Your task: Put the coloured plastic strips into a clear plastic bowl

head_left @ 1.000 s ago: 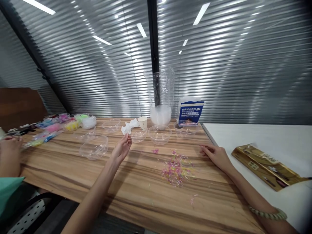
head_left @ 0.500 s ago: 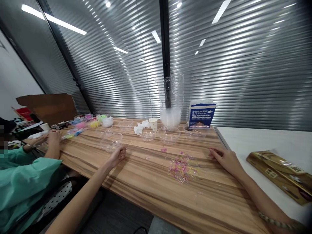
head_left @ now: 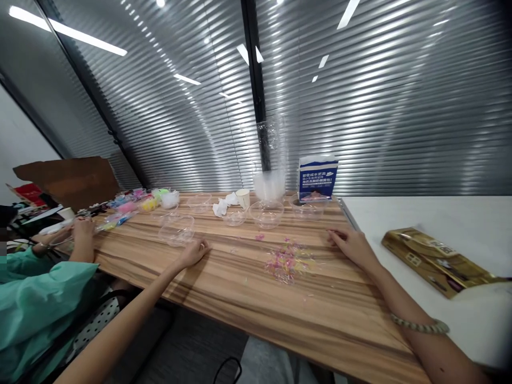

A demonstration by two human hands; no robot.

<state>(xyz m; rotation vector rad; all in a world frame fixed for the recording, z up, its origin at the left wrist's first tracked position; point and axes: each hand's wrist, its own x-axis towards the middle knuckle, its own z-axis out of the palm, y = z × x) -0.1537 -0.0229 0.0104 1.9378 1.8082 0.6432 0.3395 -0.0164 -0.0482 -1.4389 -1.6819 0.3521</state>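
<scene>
Left hand [head_left: 194, 252] flat and empty, right hand [head_left: 352, 245] resting palm-down, arms outstretched

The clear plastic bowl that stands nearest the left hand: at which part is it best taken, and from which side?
Probably by the rim. The clear bowl stands upright and open on the wooden table, apart from other bowls, and its thin wall looks slippery. The left hand rests just to its near right, so coming from that side, thumb inside and fingers outside the near rim, seems easiest.

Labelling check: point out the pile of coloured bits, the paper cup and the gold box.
pile of coloured bits [head_left: 286, 262], head view, middle of the pile
paper cup [head_left: 242, 198], head view, its side wall
gold box [head_left: 434, 260], head view, top face
</scene>
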